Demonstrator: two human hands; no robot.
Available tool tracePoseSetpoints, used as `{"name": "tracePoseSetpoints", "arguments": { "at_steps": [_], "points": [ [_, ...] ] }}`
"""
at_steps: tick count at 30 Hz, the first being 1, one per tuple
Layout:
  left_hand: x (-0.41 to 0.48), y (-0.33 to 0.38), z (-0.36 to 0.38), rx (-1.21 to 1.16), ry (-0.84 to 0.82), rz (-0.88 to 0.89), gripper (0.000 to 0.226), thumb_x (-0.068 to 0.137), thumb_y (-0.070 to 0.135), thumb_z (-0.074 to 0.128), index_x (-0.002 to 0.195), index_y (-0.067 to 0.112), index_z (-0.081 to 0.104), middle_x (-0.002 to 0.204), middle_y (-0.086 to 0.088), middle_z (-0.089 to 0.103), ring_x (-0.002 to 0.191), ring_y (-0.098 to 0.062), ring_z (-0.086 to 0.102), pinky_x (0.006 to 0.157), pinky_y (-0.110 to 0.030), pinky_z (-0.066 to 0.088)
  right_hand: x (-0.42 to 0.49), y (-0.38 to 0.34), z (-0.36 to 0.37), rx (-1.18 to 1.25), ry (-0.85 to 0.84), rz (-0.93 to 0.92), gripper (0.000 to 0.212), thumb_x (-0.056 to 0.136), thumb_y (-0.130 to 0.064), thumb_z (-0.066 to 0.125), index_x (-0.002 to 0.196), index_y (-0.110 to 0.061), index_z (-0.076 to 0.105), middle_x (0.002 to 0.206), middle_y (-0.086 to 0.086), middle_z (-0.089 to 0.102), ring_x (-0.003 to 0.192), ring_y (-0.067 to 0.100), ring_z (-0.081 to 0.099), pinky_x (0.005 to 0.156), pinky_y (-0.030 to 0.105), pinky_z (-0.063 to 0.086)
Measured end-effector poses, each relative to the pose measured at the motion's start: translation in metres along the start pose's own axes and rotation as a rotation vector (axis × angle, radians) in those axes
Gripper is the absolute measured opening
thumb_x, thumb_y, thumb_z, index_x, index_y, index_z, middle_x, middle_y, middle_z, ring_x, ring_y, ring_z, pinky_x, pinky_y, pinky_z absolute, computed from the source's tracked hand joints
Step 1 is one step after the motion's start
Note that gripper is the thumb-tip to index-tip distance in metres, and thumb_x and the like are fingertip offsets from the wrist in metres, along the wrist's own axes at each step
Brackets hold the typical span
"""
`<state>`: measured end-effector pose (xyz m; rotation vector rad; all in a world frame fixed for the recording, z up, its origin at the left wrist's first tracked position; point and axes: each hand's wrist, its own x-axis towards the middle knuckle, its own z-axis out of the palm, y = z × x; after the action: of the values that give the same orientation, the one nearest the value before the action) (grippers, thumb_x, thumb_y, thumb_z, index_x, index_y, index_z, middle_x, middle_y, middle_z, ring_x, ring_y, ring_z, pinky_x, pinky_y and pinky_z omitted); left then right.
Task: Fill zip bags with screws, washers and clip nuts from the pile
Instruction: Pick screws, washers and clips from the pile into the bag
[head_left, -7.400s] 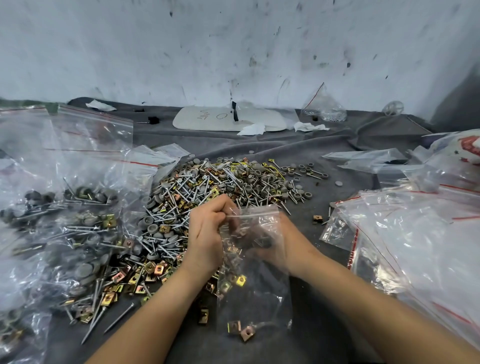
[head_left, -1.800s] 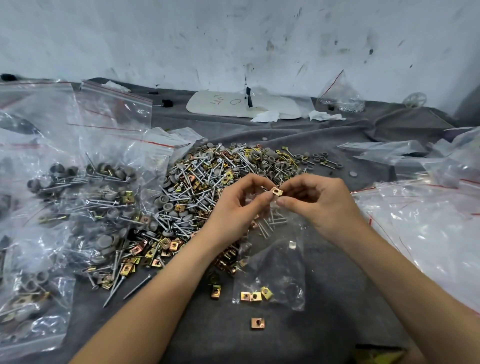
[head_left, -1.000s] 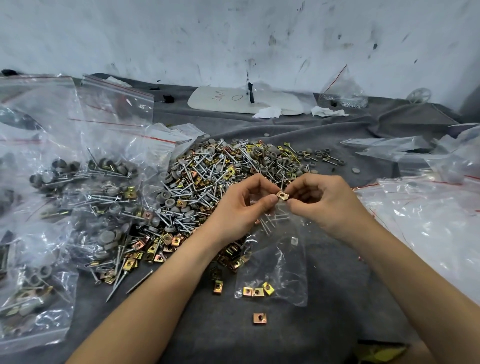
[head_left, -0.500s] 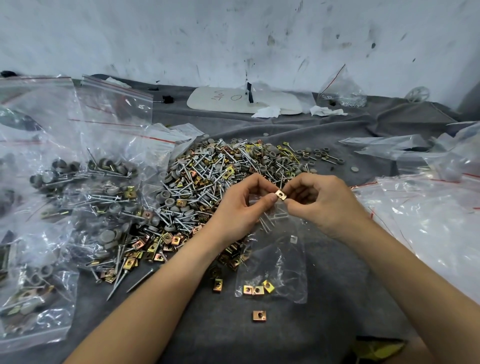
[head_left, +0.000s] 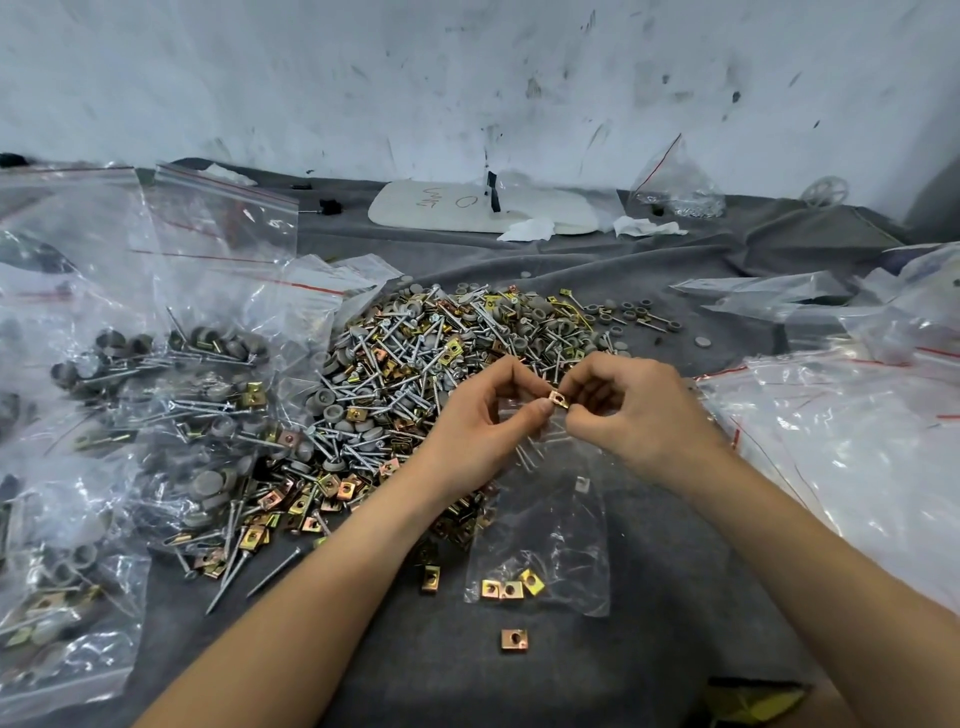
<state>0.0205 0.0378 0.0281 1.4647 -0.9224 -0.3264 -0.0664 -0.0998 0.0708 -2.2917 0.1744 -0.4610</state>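
A pile of screws, grey washers and brass clip nuts (head_left: 441, 364) lies on the grey cloth. Just in front of it, my left hand (head_left: 483, 421) pinches the mouth of a small clear zip bag (head_left: 545, 525), which hangs down onto the cloth. Three clip nuts (head_left: 511, 588) rest in the bag's bottom. My right hand (head_left: 636, 410) pinches one brass clip nut (head_left: 558, 399) at the bag's mouth, against my left thumb tip. Screws show through the bag's upper part.
Filled zip bags (head_left: 130, 405) crowd the left side. Empty bags (head_left: 852, 431) lie heaped on the right. A loose clip nut (head_left: 514, 639) and another clip nut (head_left: 430, 579) sit near the bag. A white board (head_left: 483, 210) lies by the wall.
Over the last second both hands stay almost still, the clip nut held between them at the bag's mouth. Earlier my right hand was behind the bag, without the nut.
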Motion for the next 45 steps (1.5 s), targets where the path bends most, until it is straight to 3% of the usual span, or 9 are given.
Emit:
{"name": "tracePoseSetpoints", "arguments": {
  "at_steps": [3,19,25,33,39,45],
  "points": [
    [0.002,0.0,0.0,0.004,-0.022,0.021,0.017,0.091,-0.003,0.059,0.095,0.013,0.056,0.08,0.003,0.059,0.069,-0.003,0.058,0.065,-0.016,0.047,0.0,0.0,-0.001,0.003,0.018,-0.003,0.016,0.07,-0.005,0.072,0.072,-0.019,0.064,0.061,-0.01,0.06,0.055,-0.002,0.052,0.055,0.007,0.041],
    [0.003,0.0,-0.004,0.05,-0.035,0.092,0.013,0.087,0.011,0.057,0.098,0.019,0.057,0.083,0.009,0.058,0.076,0.001,0.054,0.073,-0.014,0.043,0.004,0.001,0.0,0.084,-0.008,0.006,0.027,0.07,0.001,0.071,0.067,-0.024,0.063,0.059,-0.008,0.06,0.052,-0.001,0.051,0.054,0.009,0.042],
    [0.004,-0.001,-0.004,-0.007,-0.055,0.088,0.013,0.087,0.01,0.056,0.097,0.017,0.058,0.084,0.003,0.06,0.078,-0.004,0.056,0.075,-0.016,0.045,0.004,0.003,0.0,0.096,-0.004,-0.004,0.026,0.072,0.005,0.069,0.071,-0.02,0.065,0.062,-0.007,0.061,0.054,0.0,0.051,0.056,0.011,0.044],
    [0.007,-0.003,-0.005,-0.173,-0.111,0.008,0.014,0.09,0.006,0.052,0.104,0.007,0.054,0.08,-0.004,0.06,0.067,0.002,0.059,0.062,-0.008,0.043,0.011,0.006,-0.004,0.188,-0.046,0.056,0.018,0.066,-0.005,0.07,0.068,-0.022,0.065,0.067,-0.001,0.065,0.06,0.004,0.055,0.059,0.015,0.045],
    [0.003,-0.004,-0.004,-0.182,-0.103,-0.004,0.015,0.089,0.007,0.052,0.104,0.007,0.052,0.08,-0.004,0.058,0.065,0.004,0.057,0.059,-0.006,0.041,0.011,0.009,-0.001,0.189,-0.077,0.074,0.023,0.071,0.001,0.069,0.071,-0.021,0.065,0.071,0.005,0.068,0.065,0.009,0.058,0.064,0.021,0.048],
    [0.003,-0.007,-0.004,-0.356,-0.107,-0.072,0.017,0.087,0.007,0.058,0.102,0.012,0.055,0.077,0.0,0.063,0.069,-0.006,0.062,0.063,-0.015,0.048,0.006,0.01,-0.005,0.229,-0.114,0.057,0.018,0.076,-0.002,0.074,0.078,-0.019,0.068,0.078,0.007,0.072,0.073,0.014,0.066,0.073,0.025,0.054]
  ]
}}
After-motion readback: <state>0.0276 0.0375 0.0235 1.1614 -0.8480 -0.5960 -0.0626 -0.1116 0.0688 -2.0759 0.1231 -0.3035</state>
